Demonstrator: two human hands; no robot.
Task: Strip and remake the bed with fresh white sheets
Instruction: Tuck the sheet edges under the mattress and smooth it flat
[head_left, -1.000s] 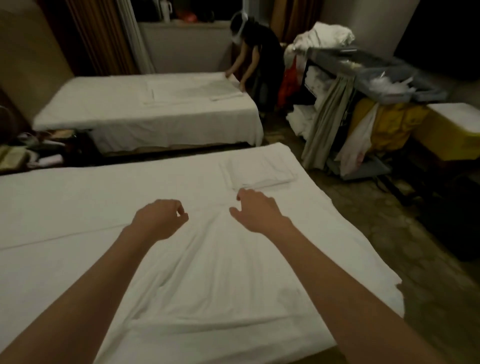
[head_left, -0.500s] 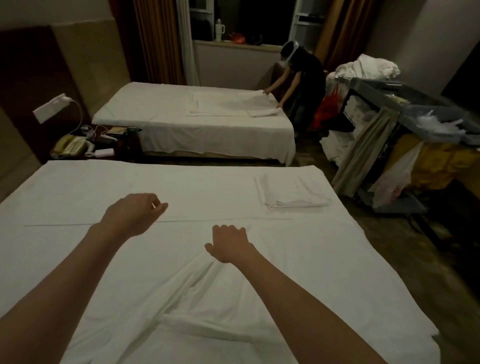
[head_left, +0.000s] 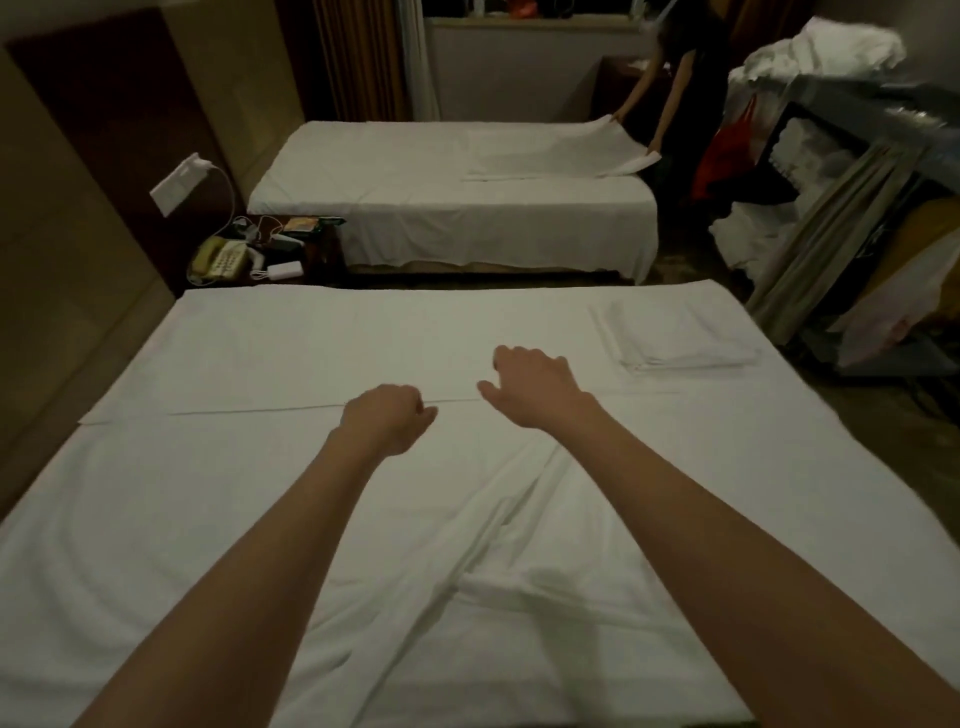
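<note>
Both hands reach out over the near bed (head_left: 218, 358), low above the fresh white sheet (head_left: 649, 499). At about eleven o'clock my left hand (head_left: 387, 423) is curled into a loose fist; whether it pinches cloth I cannot tell. At one o'clock my right hand (head_left: 535, 387) hovers with fingers bent downward, grasping nothing that I can see. Between them runs the sheet's folded edge (head_left: 249, 409), and a ridge of creases (head_left: 483, 551) trails back toward six o'clock. A folded linen stack (head_left: 675, 338) lies at two o'clock. I judge we are mid-spread: next I should catch that edge and draw it flat toward twelve.
</note>
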